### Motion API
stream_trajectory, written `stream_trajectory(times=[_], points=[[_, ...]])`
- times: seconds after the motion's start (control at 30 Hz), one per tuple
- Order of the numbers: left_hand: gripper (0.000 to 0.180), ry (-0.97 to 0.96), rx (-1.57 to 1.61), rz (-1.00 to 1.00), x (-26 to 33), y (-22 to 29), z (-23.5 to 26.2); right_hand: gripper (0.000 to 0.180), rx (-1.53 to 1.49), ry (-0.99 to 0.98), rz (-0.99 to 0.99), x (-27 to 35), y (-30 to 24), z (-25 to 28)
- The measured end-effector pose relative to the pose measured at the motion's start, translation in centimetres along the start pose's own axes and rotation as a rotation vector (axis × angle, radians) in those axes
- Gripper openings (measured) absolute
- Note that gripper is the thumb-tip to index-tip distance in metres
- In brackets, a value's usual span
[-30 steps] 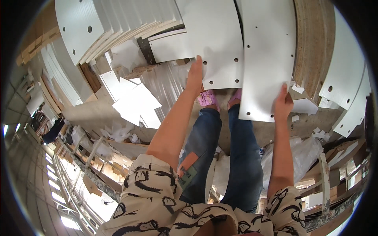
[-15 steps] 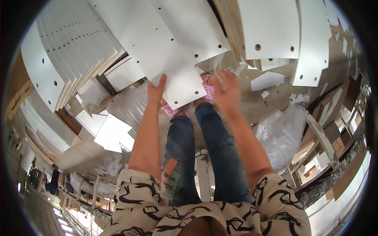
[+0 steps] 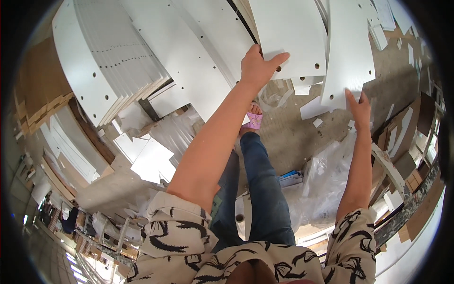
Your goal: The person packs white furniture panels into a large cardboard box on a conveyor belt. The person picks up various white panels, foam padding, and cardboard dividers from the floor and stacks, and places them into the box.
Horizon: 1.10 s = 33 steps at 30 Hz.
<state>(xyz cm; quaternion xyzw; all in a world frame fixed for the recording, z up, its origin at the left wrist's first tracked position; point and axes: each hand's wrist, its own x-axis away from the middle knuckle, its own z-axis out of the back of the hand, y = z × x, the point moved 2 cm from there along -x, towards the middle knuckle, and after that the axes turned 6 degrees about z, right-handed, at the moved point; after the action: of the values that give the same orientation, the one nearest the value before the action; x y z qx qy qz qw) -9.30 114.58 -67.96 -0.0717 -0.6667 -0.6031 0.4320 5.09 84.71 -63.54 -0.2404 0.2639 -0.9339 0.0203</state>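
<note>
My left hand (image 3: 257, 66) grips the near left corner of a wide white board (image 3: 293, 38), its thumb lying across the top near a drilled hole and its other fingers at the edge. To the right, my right hand (image 3: 359, 108) holds the near end of a narrower white board (image 3: 343, 61), which also has drilled holes. My left forearm crosses in front of another white drilled panel (image 3: 189, 61) and hides its near end.
A stack of white drilled boards (image 3: 111, 61) stands at the far left. White offcuts (image 3: 152, 161) lie on the left. Clear plastic wrap (image 3: 321, 175) is heaped at the right, near a wooden frame (image 3: 390, 168). My pink sandal (image 3: 254, 120) is below the boards.
Both hands have moved right. My left hand has left the middle panel for the wide board, and my right hand, empty before, now holds the narrower board's end.
</note>
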Motion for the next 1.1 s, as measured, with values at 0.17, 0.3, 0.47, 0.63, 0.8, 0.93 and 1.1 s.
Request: stream_trajectory(times=[0.17, 0.3, 0.47, 0.63, 0.8, 0.93, 1.1], points=[[0.043, -0.154, 0.482, 0.092, 4.2, 1.3, 2.7, 0.045, -0.69, 0.067, -0.132, 4.4, 1.8, 1.5], [0.037, -0.152, 0.635, 0.156, 10.8, 1.1, 5.1, 0.04, -0.251, 0.177, -0.05, 6.3, 0.5, 2.4], [0.039, -0.263, 0.635, 0.137, 15.9, -0.1, 6.7, 0.036, -0.272, 0.156, 0.177, 12.6, -6.8, -2.1], [0.056, -0.076, 0.313, 0.149, 17.6, -4.1, 9.0, 0.025, -0.492, -0.296, 0.278, 15.0, -11.3, -7.9], [0.053, 0.034, 0.739, 0.301, 14.8, -14.0, 10.9, 0.029, -0.336, -0.555, 0.121, 12.7, -11.7, -17.8], [0.05, 0.138, 0.626, 0.285, 10.3, -19.9, 13.0, 0.036, -0.114, -0.746, 0.055, 9.6, -11.6, -24.9], [0.075, 0.429, -0.112, 0.365, 7.2, -24.8, 14.2, 0.053, -0.342, -0.528, 0.215, 9.0, -7.0, -29.4]])
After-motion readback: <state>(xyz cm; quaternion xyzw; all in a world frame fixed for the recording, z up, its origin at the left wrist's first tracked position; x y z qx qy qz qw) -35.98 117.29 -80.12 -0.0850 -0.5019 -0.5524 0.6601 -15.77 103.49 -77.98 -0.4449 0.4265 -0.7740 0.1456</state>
